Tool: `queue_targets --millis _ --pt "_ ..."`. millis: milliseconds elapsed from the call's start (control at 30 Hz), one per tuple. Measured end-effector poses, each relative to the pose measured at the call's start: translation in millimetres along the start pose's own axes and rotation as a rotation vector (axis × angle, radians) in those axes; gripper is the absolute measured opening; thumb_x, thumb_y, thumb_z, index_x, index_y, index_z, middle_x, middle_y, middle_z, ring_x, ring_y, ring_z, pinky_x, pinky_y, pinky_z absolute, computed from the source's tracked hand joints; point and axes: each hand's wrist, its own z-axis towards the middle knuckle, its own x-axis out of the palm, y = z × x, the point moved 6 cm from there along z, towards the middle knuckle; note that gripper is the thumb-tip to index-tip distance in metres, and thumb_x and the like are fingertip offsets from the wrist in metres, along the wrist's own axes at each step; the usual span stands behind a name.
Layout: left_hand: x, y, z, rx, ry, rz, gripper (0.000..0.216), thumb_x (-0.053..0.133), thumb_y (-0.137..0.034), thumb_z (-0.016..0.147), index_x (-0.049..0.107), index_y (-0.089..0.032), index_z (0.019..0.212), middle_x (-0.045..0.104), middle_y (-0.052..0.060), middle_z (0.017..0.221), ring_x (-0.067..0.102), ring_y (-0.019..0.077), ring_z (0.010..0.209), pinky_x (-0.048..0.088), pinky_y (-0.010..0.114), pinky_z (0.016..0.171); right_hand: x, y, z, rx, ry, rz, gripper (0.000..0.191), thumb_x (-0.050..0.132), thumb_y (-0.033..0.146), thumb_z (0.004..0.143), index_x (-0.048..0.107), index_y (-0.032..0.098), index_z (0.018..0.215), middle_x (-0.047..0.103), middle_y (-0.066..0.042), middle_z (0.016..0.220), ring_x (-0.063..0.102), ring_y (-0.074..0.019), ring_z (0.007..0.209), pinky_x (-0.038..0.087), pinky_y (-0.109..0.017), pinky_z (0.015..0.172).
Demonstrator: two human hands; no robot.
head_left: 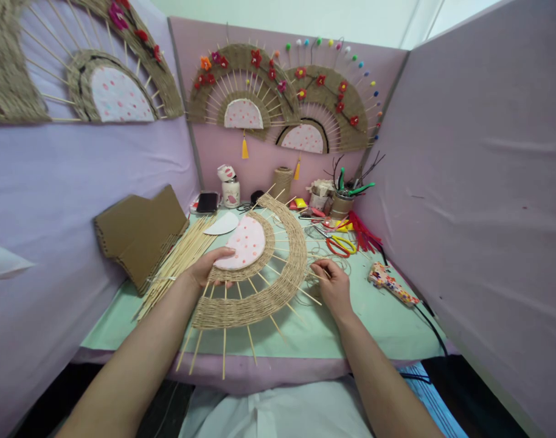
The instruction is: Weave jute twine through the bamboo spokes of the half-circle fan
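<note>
A half-round woven fan [278,286] of jute twine on wooden sticks lies on the pale green table [378,328], with a pink dotted half-disc [246,243] at its centre. My left hand [209,267] grips the fan's inner woven band at the flat edge, thumb on the pink disc. My right hand [333,283] sits at the fan's right rim, fingers pinched on a thin strand of twine [317,258] beside the protruding stick ends.
A bundle of loose sticks [182,258] and stacked cardboard pieces [141,234] lie left. Yellow-red scissors [339,243], a patterned glue gun [392,283] with cable, a twine spool [282,179], tool cups and a mug stand behind. Finished fans hang on the lilac partitions.
</note>
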Motion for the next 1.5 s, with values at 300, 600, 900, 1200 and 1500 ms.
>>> queue_targets --millis 300,600,900,1200,1500 --pt "5.1 5.9 0.7 -0.029 0.135 0.024 0.043 0.039 -0.028 0.084 0.063 0.004 0.098 0.065 0.021 0.057 0.06 0.0223 0.04 0.035 0.019 0.024 2.2 -9.2 -2.1 0.07 -0.011 0.059 0.024 0.06 0.04 0.075 0.061 0.018 0.067 0.058 0.0 0.06 0.049 -0.0137 0.056 0.04 -0.026 0.053" --pt "7.0 8.2 1.3 -0.057 0.091 0.032 0.045 0.036 -0.028 0.084 0.062 0.002 0.105 0.066 0.019 0.056 0.06 0.0218 0.04 0.034 0.019 0.023 -0.5 -8.9 -0.6 0.065 -0.009 0.058 0.02 0.058 0.037 0.078 0.063 0.018 0.073 0.06 -0.001 0.068 0.052 -0.014 0.061 0.041 -0.026 0.058" --pt "3.4 7.2 -0.2 -0.073 0.081 0.015 0.046 0.036 -0.029 0.084 0.063 0.002 0.104 0.066 0.019 0.055 0.059 0.0215 0.039 0.035 0.019 0.024 -10.7 -7.0 1.7 -0.029 -0.106 -0.025 0.018 0.052 0.034 0.083 0.061 0.019 0.084 0.061 -0.004 0.081 0.054 -0.0173 0.074 0.042 -0.03 0.07" --pt "4.1 9.2 0.5 -0.058 0.194 0.046 0.04 0.042 -0.032 0.083 0.068 -0.001 0.08 0.067 0.019 0.059 0.061 0.0203 0.04 0.035 0.018 0.025 -20.7 -6.5 1.5 0.011 -0.231 0.03 0.02 0.058 0.037 0.078 0.06 0.017 0.078 0.059 -0.002 0.076 0.053 -0.0155 0.07 0.041 -0.029 0.067" --pt "7.8 10.5 -0.3 -0.052 0.242 0.067 0.039 0.043 -0.03 0.084 0.069 -0.002 0.076 0.067 0.019 0.057 0.058 0.0179 0.037 0.033 0.017 0.024 -32.4 6.7 0.8 -0.128 -0.368 -0.009 0.013 0.055 0.031 0.082 0.06 0.018 0.081 0.055 -0.002 0.079 0.051 -0.0156 0.075 0.04 -0.029 0.071"
